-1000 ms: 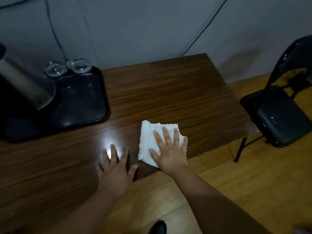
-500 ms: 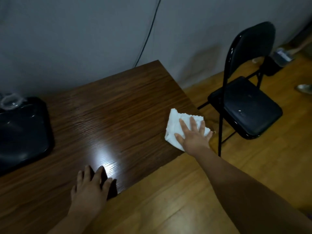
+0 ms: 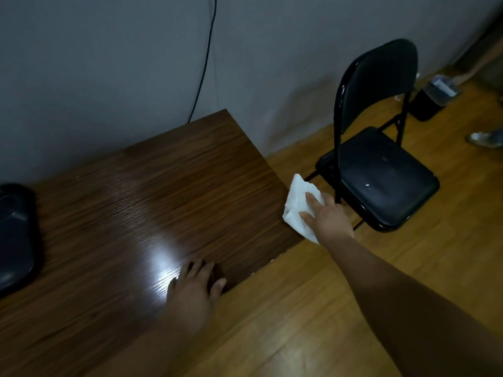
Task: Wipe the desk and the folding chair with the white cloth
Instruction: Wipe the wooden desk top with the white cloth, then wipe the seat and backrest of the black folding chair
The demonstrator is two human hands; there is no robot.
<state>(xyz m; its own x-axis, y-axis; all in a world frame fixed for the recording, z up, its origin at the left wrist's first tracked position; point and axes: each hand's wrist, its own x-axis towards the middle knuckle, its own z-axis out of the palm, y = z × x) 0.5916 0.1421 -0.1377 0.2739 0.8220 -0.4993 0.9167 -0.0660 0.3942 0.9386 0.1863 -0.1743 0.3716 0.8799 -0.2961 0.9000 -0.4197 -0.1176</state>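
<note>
The dark wooden desk (image 3: 168, 202) fills the left and middle of the view. My right hand (image 3: 328, 217) grips the white cloth (image 3: 298, 204) at the desk's right edge, with the cloth hanging partly past the corner. My left hand (image 3: 194, 288) lies flat with spread fingers on the desk's near edge, holding nothing. The black folding chair (image 3: 378, 172) stands unfolded on the floor just right of the desk, close behind my right hand.
A black tray (image 3: 15, 235) sits on the desk at the far left. A black cable (image 3: 202, 69) hangs down the grey wall behind the desk. A small dark bin (image 3: 430, 100) stands on the wooden floor beyond the chair.
My right hand slid the cloth rightward across the desk to its right edge and closed on it. My view turned right, bringing the chair in; my left hand stayed planted.
</note>
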